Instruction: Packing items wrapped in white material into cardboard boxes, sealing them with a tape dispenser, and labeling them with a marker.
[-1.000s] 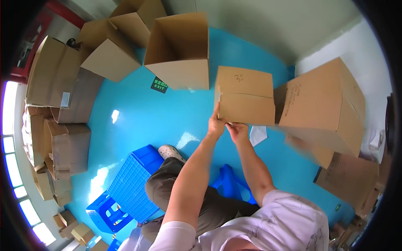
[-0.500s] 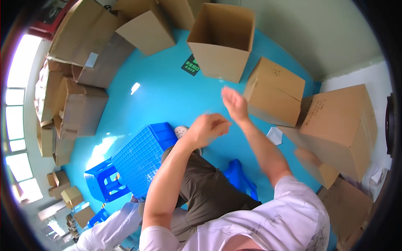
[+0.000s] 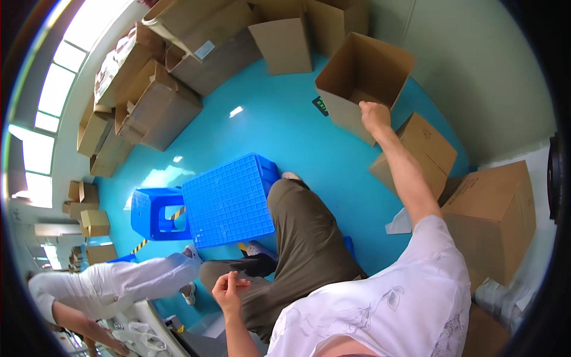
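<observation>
My right hand (image 3: 376,117) is stretched out to an open cardboard box (image 3: 344,113) on the floor, its closed fingers overlapping the box's near rim. Whether they grip the rim or some small thing cannot be made out. My left hand (image 3: 229,290) is held above my lap at the lower left. Its fingers are bent and pinched together, and anything between them is too small to see. In front of my knees stands a blue plastic crate (image 3: 229,199) with a gridded surface facing up.
A blue stool (image 3: 151,215) adjoins the crate. A closed carton (image 3: 425,152) and a larger carton (image 3: 491,217) stand at the right. Several open cartons (image 3: 160,113) line the far left. Another person (image 3: 134,276) is at the lower left. A white scrap (image 3: 399,222) lies near my right arm.
My hands, close together before, are now far apart: the right reached forward to the open box, the left drew back toward my lap. The whole view has turned, bringing the other person further into sight.
</observation>
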Action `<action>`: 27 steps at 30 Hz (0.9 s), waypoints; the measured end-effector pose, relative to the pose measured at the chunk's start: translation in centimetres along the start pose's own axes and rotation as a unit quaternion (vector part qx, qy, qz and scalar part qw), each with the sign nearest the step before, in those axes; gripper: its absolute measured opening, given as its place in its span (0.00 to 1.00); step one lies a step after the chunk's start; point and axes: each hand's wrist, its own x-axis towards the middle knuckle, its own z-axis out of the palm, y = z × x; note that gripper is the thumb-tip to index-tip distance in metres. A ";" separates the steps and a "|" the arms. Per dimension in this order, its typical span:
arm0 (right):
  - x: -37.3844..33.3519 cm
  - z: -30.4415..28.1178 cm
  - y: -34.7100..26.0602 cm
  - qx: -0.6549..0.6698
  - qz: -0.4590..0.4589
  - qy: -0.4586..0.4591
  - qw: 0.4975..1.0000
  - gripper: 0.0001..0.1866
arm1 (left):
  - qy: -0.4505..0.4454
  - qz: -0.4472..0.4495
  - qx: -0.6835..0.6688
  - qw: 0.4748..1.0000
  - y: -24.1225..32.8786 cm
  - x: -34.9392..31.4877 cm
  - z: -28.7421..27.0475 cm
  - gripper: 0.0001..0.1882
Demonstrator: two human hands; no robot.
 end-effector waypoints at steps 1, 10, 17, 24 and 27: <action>-1.0 -1.6 -2.1 0.012 -0.030 0.049 0.998 0.05 | 0.011 -0.001 -0.005 1.000 -0.6 -0.6 -0.8 0.11; -6.3 -18.1 -17.1 0.153 -0.321 0.204 0.912 0.12 | -0.024 0.084 -0.004 0.996 1.4 -0.3 -2.2 0.09; -13.5 -26.3 -30.1 0.172 -0.514 0.159 0.825 0.11 | 0.088 0.247 -0.053 0.963 6.1 1.6 -7.4 0.19; -15.9 -25.4 -41.8 0.177 -0.583 0.005 0.793 0.08 | 0.166 0.246 -0.137 0.945 10.8 5.2 -14.8 0.36; -16.6 -21.2 -45.3 0.173 -0.552 -0.085 0.811 0.09 | 0.179 0.216 -0.065 0.958 9.8 11.1 -17.6 0.38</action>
